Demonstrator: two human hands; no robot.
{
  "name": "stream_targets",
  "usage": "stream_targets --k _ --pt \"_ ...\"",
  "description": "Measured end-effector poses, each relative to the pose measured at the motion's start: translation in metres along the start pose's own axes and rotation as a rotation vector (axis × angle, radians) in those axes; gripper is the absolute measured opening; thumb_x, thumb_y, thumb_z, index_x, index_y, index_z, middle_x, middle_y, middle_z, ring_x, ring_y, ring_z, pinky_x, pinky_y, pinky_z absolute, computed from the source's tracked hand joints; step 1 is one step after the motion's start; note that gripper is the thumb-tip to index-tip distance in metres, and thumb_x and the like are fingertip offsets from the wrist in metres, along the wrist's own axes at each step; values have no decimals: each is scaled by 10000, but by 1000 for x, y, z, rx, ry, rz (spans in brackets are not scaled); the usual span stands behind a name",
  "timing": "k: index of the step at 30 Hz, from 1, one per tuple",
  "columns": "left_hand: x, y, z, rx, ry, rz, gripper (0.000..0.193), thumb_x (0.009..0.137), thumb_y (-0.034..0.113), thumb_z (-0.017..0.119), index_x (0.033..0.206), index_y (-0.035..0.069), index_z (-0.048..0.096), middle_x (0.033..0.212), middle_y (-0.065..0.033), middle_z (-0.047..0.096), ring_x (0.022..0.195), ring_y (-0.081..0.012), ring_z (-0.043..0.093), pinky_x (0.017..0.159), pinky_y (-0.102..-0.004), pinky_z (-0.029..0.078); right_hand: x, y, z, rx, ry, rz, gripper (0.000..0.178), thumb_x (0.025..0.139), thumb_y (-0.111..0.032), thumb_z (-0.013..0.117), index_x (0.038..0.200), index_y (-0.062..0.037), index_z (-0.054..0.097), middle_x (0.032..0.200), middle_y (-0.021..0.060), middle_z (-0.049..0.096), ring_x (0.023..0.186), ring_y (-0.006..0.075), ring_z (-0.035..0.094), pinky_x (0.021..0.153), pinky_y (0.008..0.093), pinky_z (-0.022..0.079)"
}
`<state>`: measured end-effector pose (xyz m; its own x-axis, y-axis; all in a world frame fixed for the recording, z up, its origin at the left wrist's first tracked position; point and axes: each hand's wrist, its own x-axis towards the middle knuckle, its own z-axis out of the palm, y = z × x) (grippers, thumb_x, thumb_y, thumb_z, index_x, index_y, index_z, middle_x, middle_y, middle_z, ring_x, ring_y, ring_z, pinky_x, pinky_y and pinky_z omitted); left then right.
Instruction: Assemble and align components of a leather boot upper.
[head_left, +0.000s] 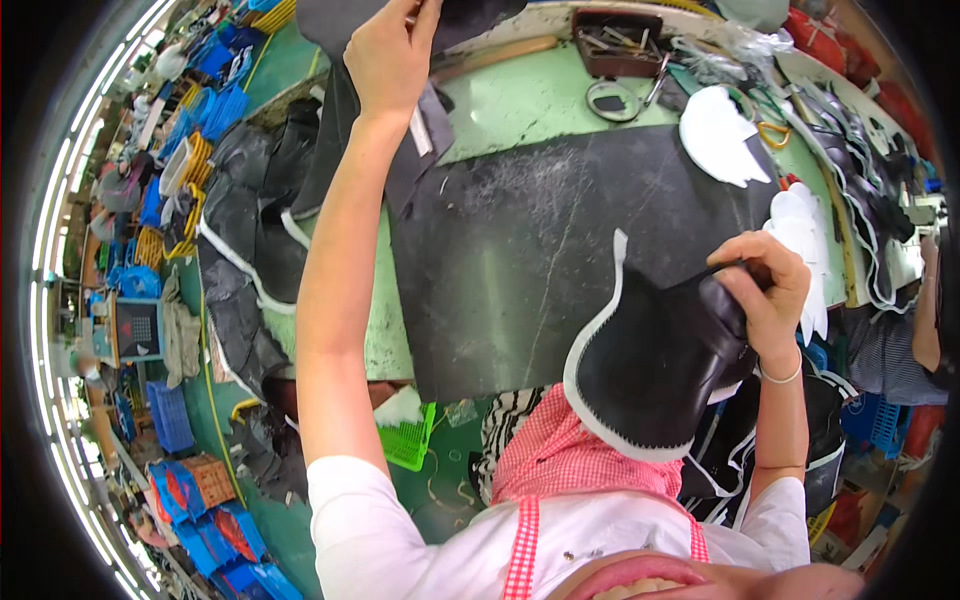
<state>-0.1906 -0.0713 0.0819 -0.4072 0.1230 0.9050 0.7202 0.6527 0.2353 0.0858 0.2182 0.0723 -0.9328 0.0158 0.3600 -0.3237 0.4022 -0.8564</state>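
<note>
My right hand (768,290) is closed on a black leather piece (645,350) with a white toothed edging strip, which hangs over the near side of the worktable. Its thumb presses the upper right corner. My left hand (390,65) reaches to the far side of the table, fingers pinched at a dark grey material sheet (335,30); part of that sheet hangs down beside the forearm. Between the hands lies a scuffed black mat (500,280). White scallop-edged pieces (720,135) rest at its far right corner.
Black white-edged pieces (255,230) are heaped left, and more (850,180) lie right. At the back stand a brown tool box (612,45) and a roll of tape (612,100). A green basket (408,440) sits below the table edge. Another person's arm (928,310) shows at far right.
</note>
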Motion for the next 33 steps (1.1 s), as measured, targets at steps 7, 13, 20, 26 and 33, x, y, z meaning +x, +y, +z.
stream_targets --k 7,13,20,26,33 --pt "35 103 -40 11 -13 176 155 863 272 713 909 124 702 700 -62 671 613 -244 661 587 -274 495 -13 -4 -18 192 -189 86 105 769 21 762 861 25 711 821 66 713 719 108 665 654 220 507" --pt "-120 206 -3 -355 -963 129 240 782 224 750 989 109 715 888 -85 690 835 -237 687 676 -320 539 -19 -18 -24 172 -327 127 127 764 -19 804 823 20 699 731 12 663 661 23 569 596 169 444" --pt "-85 112 3 -112 -646 20 307 849 109 666 1155 110 670 1073 -62 672 1024 -199 615 857 -318 490 -63 -5 -34 271 -222 339 116 833 -12 748 876 27 647 784 -4 657 709 16 564 615 183 467" --pt "-86 18 15 -22 -809 150 339 922 316 643 1129 48 660 1212 -173 630 1186 -277 553 1003 -384 417 -64 -14 -26 298 -387 284 73 914 -16 648 961 36 629 855 26 662 783 46 589 701 198 487" --pt "-62 165 -62 -343 -611 -479 150 881 115 728 936 -11 668 778 13 651 718 -17 528 655 -191 431 -47 -36 -9 701 -266 250 94 819 46 706 898 47 654 827 64 678 742 84 637 675 212 492"
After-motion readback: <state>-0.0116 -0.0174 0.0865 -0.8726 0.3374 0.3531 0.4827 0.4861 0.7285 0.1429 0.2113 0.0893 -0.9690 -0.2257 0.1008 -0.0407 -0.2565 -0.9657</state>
